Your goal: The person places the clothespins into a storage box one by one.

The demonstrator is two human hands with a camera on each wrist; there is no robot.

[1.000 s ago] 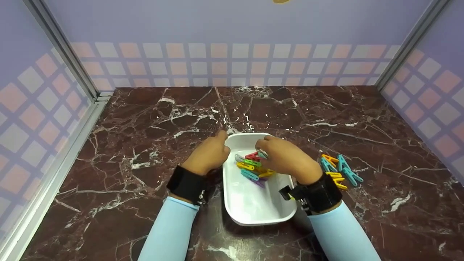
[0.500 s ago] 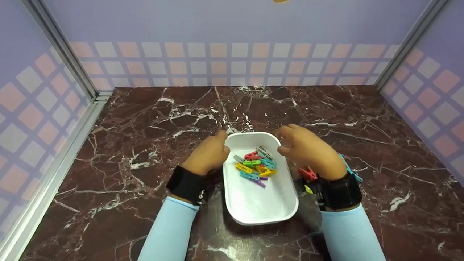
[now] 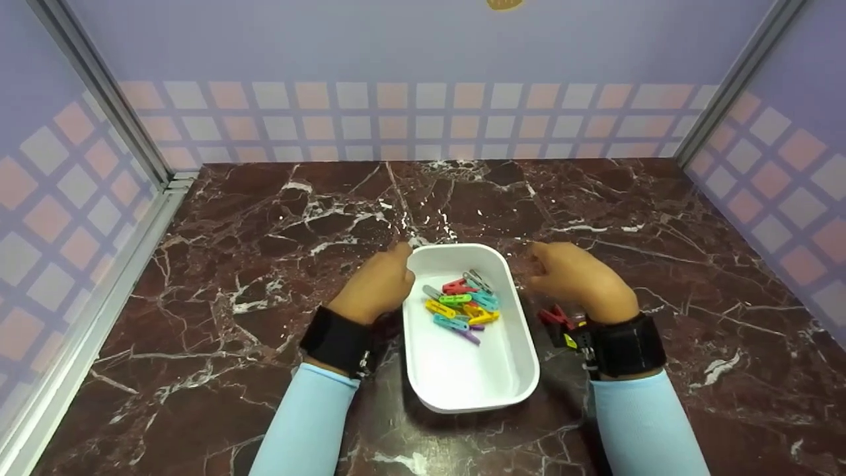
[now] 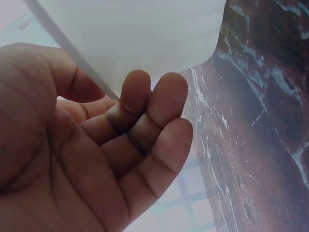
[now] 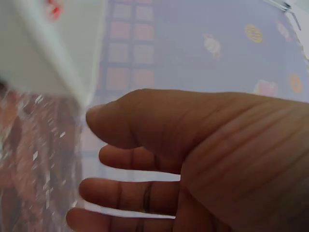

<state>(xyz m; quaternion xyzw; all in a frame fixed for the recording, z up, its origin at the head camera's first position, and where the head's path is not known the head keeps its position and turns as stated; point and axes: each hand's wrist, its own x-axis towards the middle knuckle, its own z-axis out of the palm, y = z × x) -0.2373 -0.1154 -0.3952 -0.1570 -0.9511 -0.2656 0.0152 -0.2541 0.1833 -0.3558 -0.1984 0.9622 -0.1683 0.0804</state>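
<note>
In the head view a white rectangular tray (image 3: 456,383) stands on the table, holding a loose pile of coloured clothespins (image 3: 456,299). My left hand (image 3: 378,283) grips its far left rim. From the left wrist view, the thumb is at the inner side and the curled fingers (image 4: 169,99) lie against the outer wall. My right hand (image 3: 581,277) is beyond the tray's right side, with nothing in it. Its fingers (image 5: 130,195) are spread and loosely bent in the right wrist view. A red clothespin (image 3: 555,317) lies beneath the right wrist.
Dark red marbled stone covers the table (image 3: 218,317). A lilac wall (image 3: 423,53) with pink and white squares closes off the back, and side panels (image 3: 786,172) stand left and right. Black straps (image 3: 628,347) with small cameras circle both wrists.
My right hand has moved from over the clothespins in the tray to its right side, hiding the teal and orange clothespins there. The left hand has stayed on the rim.
</note>
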